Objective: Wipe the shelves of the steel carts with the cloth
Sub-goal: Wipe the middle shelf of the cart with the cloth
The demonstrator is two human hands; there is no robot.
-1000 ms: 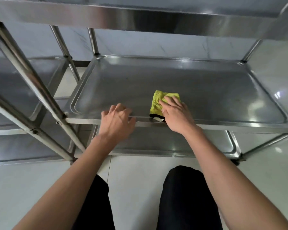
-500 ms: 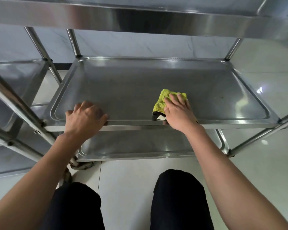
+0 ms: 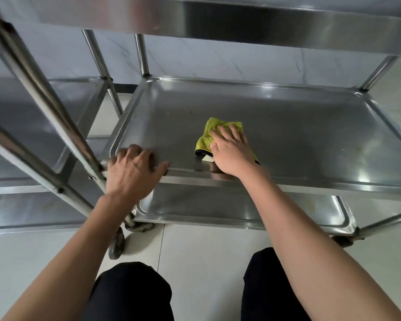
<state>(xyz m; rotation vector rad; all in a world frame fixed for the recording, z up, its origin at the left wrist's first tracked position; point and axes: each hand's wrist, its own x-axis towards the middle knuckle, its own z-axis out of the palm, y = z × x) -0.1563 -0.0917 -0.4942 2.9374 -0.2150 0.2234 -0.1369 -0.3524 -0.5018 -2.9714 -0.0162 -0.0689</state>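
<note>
The setting looks like a back room of a commercial kitchen, canteen or similar institutional service area, though the exact kind cannot be told. Two stainless steel carts stand side by side: the nearer cart [image 3: 264, 107] has stacked tray-like shelves with raised rims, tubular steel uprights [image 3: 44, 93] bolted at the joints, and caster wheels [image 3: 116, 246] at its feet. A second cart [image 3: 33, 117] of the same build sits just to its left. The floor [image 3: 206, 251] is laid with large, pale, glossy tiles, and the wall [image 3: 218, 59] behind is faced with grey marble-patterned panels above a dark base strip.
</note>
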